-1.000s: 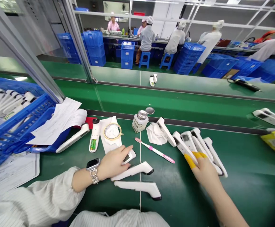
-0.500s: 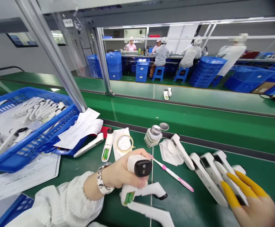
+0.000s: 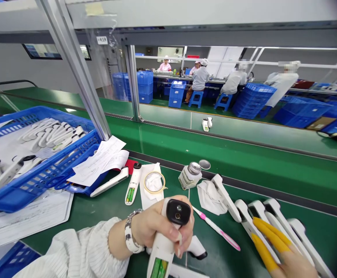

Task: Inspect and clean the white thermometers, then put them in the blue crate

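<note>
My left hand (image 3: 168, 227) is wrapped around a white infrared thermometer (image 3: 160, 256). Its black sensor end faces me, and green batteries show in its open compartment. Yellow finger cots cover the fingers of my right hand (image 3: 281, 247), which are stretched apart over a row of white thermometers (image 3: 297, 231) at the right; whether they touch one is unclear. Below my left hand, another thermometer (image 3: 196, 247) lies partly hidden. A pink-and-white toothbrush (image 3: 217, 229) rests between my hands.
A metal-topped bottle (image 3: 189, 175), a white cloth (image 3: 211, 197) and a tape roll (image 3: 154, 182) stand beyond my hands. At left, a blue basket (image 3: 61, 152) holds several thermometers, near papers (image 3: 101, 162). A metal post (image 3: 78, 73) rises beside it. Co-workers (image 3: 200, 75) sit far off.
My left hand has moved slightly right and tilted the thermometer, so its battery compartment now shows. My right hand has shifted left over the row. The camera view has tilted up a little.
</note>
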A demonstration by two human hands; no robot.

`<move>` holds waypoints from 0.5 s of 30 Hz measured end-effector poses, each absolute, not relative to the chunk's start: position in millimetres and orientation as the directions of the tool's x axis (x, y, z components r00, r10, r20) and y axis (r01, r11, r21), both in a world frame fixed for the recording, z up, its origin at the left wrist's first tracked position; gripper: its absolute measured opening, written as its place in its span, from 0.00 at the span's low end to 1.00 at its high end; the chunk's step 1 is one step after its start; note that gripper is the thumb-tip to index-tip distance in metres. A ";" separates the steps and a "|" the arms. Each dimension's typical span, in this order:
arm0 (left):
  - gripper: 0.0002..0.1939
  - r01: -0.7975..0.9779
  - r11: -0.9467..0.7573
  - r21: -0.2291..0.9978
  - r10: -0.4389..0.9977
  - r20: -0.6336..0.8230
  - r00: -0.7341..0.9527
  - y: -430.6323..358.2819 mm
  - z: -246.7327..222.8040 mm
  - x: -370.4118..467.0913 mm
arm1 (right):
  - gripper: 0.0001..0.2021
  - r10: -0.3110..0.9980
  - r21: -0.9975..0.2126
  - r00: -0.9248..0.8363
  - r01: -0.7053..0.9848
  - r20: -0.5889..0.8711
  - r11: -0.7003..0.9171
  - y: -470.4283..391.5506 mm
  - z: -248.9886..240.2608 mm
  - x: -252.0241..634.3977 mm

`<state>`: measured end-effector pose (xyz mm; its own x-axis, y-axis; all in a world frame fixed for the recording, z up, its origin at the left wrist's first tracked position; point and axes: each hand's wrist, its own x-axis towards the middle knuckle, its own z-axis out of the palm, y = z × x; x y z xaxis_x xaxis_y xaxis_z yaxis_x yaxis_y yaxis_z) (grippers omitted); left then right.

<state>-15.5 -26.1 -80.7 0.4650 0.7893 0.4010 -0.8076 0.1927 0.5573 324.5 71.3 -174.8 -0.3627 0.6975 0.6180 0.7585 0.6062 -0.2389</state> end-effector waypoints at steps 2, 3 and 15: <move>0.12 -0.822 0.217 0.526 0.786 0.405 0.467 -26.4 -81.6 -14.8 | 0.15 0.697 -0.201 -0.446 0.743 0.561 0.638 73.6 -162.1 302.4; 0.12 -0.831 0.232 0.505 0.787 0.405 0.465 -26.7 -82.2 -14.4 | 0.16 0.701 -0.194 -0.486 0.732 0.522 0.653 75.7 -156.4 289.9; 0.12 -0.848 0.214 0.485 0.754 0.469 0.459 -23.2 -85.2 -22.5 | 0.19 0.775 -0.129 -0.590 0.771 0.225 0.624 127.0 -161.8 188.5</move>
